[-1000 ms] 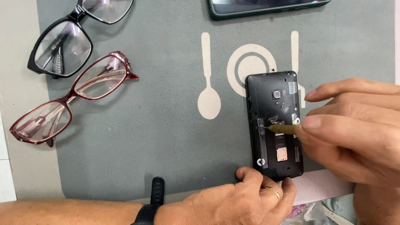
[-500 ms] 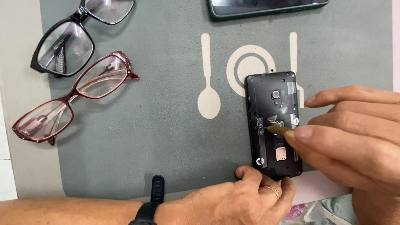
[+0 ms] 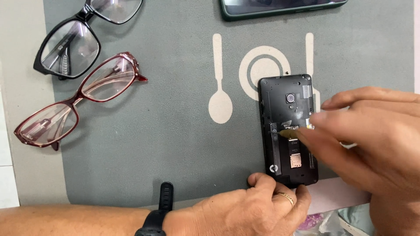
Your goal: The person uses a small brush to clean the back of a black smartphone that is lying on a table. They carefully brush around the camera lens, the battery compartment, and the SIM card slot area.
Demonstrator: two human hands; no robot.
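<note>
Placemat (image 3: 175, 153) lying on desk (image 3: 17, 87); opened phone (image 3: 286, 131) on the mat at 3 o'clock of centre, back side up, left hand (image 3: 245, 209) touching its 6 o'clock end, right hand (image 3: 367, 135) over its 3 o'clock edge. Two pairs of glasses at 10 o'clock, one pair (image 3: 83, 35) behind the other (image 3: 78, 102). Second phone (image 3: 280, 6) at 12 o'clock, on the mat's far edge.

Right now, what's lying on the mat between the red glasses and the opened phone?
In the head view, only bare grey placemat with its printed white spoon symbol lies between the red glasses and the opened black phone; no loose thing sits there.
</note>
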